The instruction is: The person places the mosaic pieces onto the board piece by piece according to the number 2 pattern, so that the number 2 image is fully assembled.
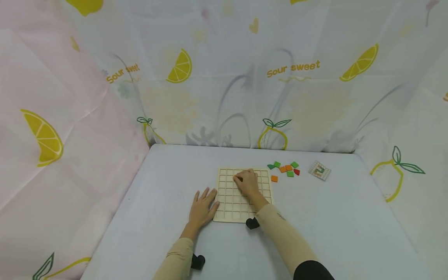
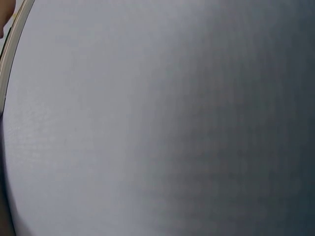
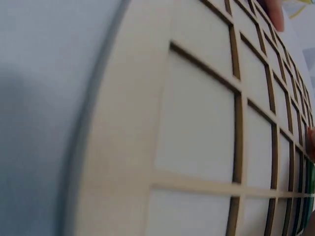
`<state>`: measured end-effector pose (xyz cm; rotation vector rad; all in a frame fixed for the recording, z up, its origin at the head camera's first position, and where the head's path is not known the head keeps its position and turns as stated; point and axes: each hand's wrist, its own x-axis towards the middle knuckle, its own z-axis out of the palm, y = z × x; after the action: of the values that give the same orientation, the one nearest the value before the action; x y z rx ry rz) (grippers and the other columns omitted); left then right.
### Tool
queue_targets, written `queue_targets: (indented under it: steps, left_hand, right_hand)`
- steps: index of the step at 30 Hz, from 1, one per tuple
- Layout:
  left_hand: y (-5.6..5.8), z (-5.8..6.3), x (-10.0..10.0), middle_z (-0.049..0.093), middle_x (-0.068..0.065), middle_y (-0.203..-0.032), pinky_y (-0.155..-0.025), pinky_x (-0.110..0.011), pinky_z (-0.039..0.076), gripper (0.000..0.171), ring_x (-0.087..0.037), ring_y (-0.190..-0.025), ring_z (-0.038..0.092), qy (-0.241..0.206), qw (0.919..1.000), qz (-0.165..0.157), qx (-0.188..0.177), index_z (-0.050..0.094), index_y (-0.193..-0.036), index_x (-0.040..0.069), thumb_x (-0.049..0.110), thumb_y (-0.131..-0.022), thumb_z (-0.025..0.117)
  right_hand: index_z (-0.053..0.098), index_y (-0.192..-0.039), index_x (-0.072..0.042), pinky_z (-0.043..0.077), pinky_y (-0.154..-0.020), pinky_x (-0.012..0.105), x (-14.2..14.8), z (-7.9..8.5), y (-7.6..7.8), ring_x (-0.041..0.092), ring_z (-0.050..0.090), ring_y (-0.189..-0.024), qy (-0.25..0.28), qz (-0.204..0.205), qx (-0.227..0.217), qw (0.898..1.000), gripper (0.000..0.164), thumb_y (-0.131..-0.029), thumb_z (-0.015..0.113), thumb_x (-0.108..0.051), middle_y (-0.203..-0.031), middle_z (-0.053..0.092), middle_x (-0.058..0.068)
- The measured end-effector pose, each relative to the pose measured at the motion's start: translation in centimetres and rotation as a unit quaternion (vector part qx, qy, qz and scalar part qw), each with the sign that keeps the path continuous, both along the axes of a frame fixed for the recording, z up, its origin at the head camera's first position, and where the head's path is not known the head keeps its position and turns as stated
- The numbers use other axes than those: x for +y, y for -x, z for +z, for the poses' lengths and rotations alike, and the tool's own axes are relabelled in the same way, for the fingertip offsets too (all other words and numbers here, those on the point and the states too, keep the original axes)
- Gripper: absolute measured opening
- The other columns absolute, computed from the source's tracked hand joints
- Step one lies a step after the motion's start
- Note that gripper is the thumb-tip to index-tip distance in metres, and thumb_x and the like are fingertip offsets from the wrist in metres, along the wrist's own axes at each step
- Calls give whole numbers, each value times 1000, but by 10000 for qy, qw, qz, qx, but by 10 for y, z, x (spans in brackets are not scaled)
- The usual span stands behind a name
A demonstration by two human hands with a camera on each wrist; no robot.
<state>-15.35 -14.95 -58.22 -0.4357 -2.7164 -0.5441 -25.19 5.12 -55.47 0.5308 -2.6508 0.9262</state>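
Now, mid-frame, the right hand (image 1: 247,182) pinches a small orange-red tile (image 3: 310,151), half hidden, over the upper grid board (image 1: 232,199); the left hand (image 1: 203,210), fingers extended, rests at its left edge. A divider might snag that tile if it's tilted! Right of centre, loose tiles (image 1: 288,168) and a patterned card (image 1: 319,170); the right sleeve (image 1: 287,238) blocks lower-right cells.

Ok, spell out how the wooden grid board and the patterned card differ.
The board is larger than the card. The board is pale wood with recessed squares; the card bears a coloured mark. The board lies nearly square to the table, the card askew. The right hand is over the board; neither hand touches the card. Both carry grid lines.
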Motion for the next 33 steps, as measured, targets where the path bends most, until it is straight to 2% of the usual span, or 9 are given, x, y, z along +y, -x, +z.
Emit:
queue_targets:
  steps: [3, 6, 9, 12, 14, 17, 22, 26, 33]
  left_hand:
    - [0, -2, 1, 57, -6, -132, -111, -55, 24, 47, -30, -128, 47, -2, 10000, 30, -55, 56, -130, 6, 33, -91, 55]
    - [0, -2, 0, 56, -6, -133, -112, -54, 22, 47, -29, -129, 45, -12, 9998, 79, -157, 56, -130, 7, 33, -91, 54]
    - [0, -1, 0, 56, -6, -133, -112, -53, 21, 47, -29, -130, 44, -31, 9997, 86, -237, 55, -131, 6, 33, -92, 54]
    - [0, -1, 1, 56, -7, -133, -112, -54, 22, 47, -30, -129, 45, -46, 9998, 81, -184, 56, -130, 6, 32, -92, 54]
    - [1, -1, 1, 57, -7, -132, -111, -55, 23, 46, -30, -128, 46, -73, 9999, 70, -98, 56, -129, 6, 32, -91, 55]
    - [1, -2, 2, 58, -8, -131, -110, -55, 24, 46, -31, -127, 47, -137, 9999, 33, -8, 57, -128, 5, 31, -90, 56]
    - [1, -3, 4, 58, -8, -130, -109, -57, 25, 45, -32, -126, 48, -203, 9998, -22, 49, 58, -128, 5, 30, -90, 57]
    - [0, -5, 4, 58, -8, -130, -109, -57, 25, 46, -32, -126, 48, -179, 9998, 12, 74, 58, -127, 5, 30, -89, 57]
    - [0, -4, 3, 59, -7, -129, -110, -56, 25, 46, -31, -126, 48, -210, 9997, 35, 155, 59, -127, 5, 31, -89, 58]
  right_hand:
    - [74, -98, -3, 42, -81, 50, 11, -5, -1, 34, 53, -100, -43, 361, 321, 9988, 21, -86, 68, -19, -106, 70, 10]
    - [70, -102, 4, 43, -84, 53, 26, -11, -1, 39, 54, -101, 328, 604, 901, 9936, 24, -85, 68, -12, -111, 67, 16]
    - [69, -99, 9, 45, -84, 52, 47, -14, -4, 42, 57, -96, 800, 365, 1419, 9860, 21, -82, 68, -3, -110, 66, 21]
    - [69, -94, 10, 47, -80, 52, 72, -17, -4, 42, 59, -92, 1053, -259, 1672, 9799, 17, -79, 66, 4, -104, 66, 25]
    - [68, -93, 12, 49, -79, 54, 89, -18, -4, 45, 59, -89, 1175, -668, 1588, 9780, 16, -78, 64, 8, -99, 65, 29]
    - [67, -96, 13, 48, -80, 55, 114, -20, -6, 46, 55, -91, 1318, -1350, 994, 9770, 18, -80, 60, 7, -96, 59, 31]
    - [63, -102, 16, 42, -83, 56, 149, -21, -9, 47, 48, -94, 1593, -2199, 226, 9622, 26, -80, 56, 5, -97, 53, 33]
    - [63, -105, 15, 39, -83, 58, 163, -21, -8, 50, 48, -94, 1612, -2244, 167, 9609, 30, -77, 56, 4, -99, 52, 35]
    - [62, -110, 10, 37, -85, 60, 162, -14, -5, 51, 47, -99, 627, -2056, -194, 9764, 33, -83, 60, -9, -111, 54, 32]
